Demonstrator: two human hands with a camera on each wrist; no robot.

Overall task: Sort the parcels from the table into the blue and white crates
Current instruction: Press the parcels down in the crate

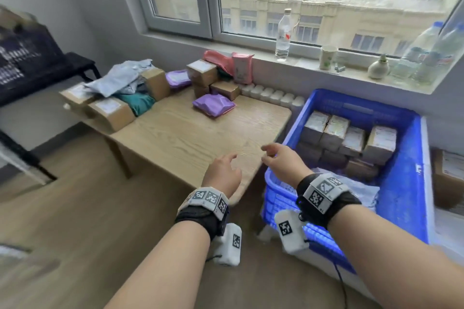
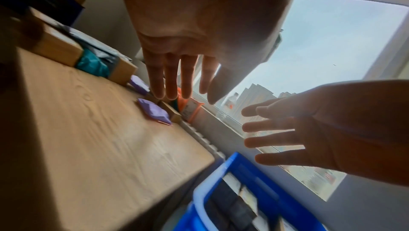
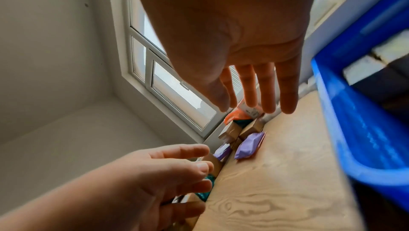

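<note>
A: Okay, both empty — left hand (image 1: pixel 222 175) and right hand (image 1: pixel 281 160) hang with fingers slack over the table (image 1: pixel 175 138).

B: Parcels?

A: Far edge, purple pouch (image 1: pixel 214 105) nearest; cartons fill the blue crate (image 1: pixel 406 183). I risk toppling the stacked boxes (image 1: pixel 202 73) on a long reach.

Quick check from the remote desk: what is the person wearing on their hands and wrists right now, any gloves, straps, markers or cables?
No gloves or sleeves: left hand and right hand are bare, as are the forearms. Each wrist carries a black strap topped by a grey band of black-and-white square markers. A white padded pod bearing one such marker hangs under each wrist, and a thin black cable trails from the right one.
</note>
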